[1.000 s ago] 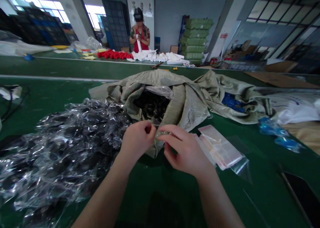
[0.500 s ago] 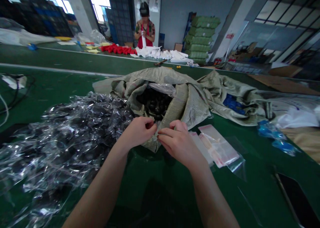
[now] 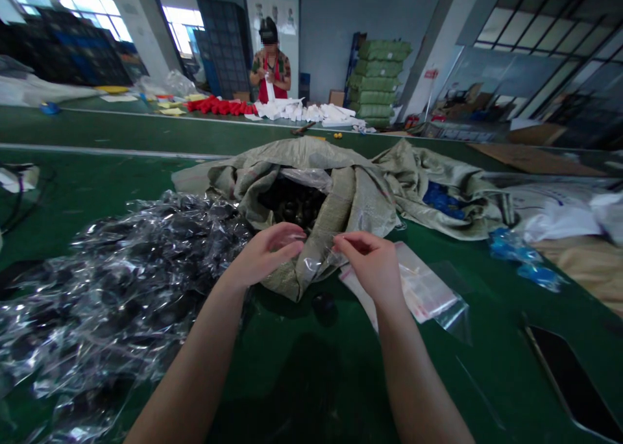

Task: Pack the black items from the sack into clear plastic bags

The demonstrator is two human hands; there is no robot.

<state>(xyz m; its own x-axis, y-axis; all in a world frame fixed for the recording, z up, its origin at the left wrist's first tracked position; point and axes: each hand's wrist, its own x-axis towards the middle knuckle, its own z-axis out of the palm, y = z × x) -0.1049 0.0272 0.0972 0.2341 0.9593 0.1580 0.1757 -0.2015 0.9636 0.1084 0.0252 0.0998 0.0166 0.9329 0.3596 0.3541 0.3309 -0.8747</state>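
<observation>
My right hand [image 3: 367, 256] pinches a thin clear plastic bag [image 3: 316, 262], which spans the gap in front of the sack. Fingers apart and holding nothing, my left hand [image 3: 265, 252] is at the sack's near left edge. The woven sack [image 3: 335, 210] lies open, with round black items [image 3: 296, 210] inside. One black round item [image 3: 324, 304] rests on the green table below my hands. To the left spreads a big heap of black items in clear wrappers [image 3: 160, 269]. Flat clear bags [image 3: 423, 282] lie beside my right wrist.
A phone [image 3: 569, 372] lies at the right front. Another sack [image 3: 438, 191] with blue items and blue wrapped pieces [image 3: 525, 259] are at the right. Across the table, a person [image 3: 270, 67] stands behind red and white items.
My hands have moved apart; the left has opened its fingers, while the right has drawn rightward with clear plastic. The black item on the table now shows plainly. The view has shifted slightly.
</observation>
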